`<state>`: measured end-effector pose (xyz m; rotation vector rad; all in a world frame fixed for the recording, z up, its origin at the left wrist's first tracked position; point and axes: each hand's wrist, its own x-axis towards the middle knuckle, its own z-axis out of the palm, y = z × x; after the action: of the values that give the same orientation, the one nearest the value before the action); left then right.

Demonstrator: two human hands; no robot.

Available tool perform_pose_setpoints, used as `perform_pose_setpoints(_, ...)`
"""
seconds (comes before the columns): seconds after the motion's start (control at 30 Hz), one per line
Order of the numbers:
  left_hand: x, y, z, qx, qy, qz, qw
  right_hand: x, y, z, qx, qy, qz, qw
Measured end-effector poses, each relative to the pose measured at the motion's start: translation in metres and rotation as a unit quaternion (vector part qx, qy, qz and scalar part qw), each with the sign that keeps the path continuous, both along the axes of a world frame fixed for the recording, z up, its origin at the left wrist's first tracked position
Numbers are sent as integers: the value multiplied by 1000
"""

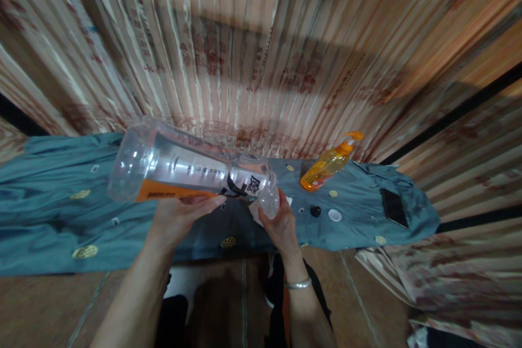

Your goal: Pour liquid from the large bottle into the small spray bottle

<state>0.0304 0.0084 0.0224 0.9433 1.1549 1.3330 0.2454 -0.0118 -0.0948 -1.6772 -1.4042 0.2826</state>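
Note:
A large clear plastic bottle (191,163) with an orange and black printed label lies on its side in the air over the cloth-covered table. Its broad, rounded end points left and its narrower end points right. My left hand (175,220) is closed on its lower side near the middle, the thumb stretched along the label. Around the narrow right end, my right hand (282,224) is closed. Something white, like a tissue (255,212), shows beneath that end; whether my right hand holds it I cannot tell.
A blue-green cloth (49,223) covers the long table. To the right stand an orange pump bottle (324,170), a small black cap (315,210), a white round disc (335,215) and a dark phone (394,207). Behind hangs a pleated patterned curtain (244,65); dark poles flank it.

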Motion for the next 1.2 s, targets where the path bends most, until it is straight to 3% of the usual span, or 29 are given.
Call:
perform_pose_setpoints(0.5,3,-4,6,-40,-10,24,999,-1,-1,6,-19,3,2,1000)
perform_pose_setpoints(0.67,6,-5,11,-16,-6,31,999,0,-1,3,-4,-4,4,1000)
perform_pose_setpoints(1.2,0,-3,5,-15,29,16,999,1,-1,2,-14,-7,-1,1000)
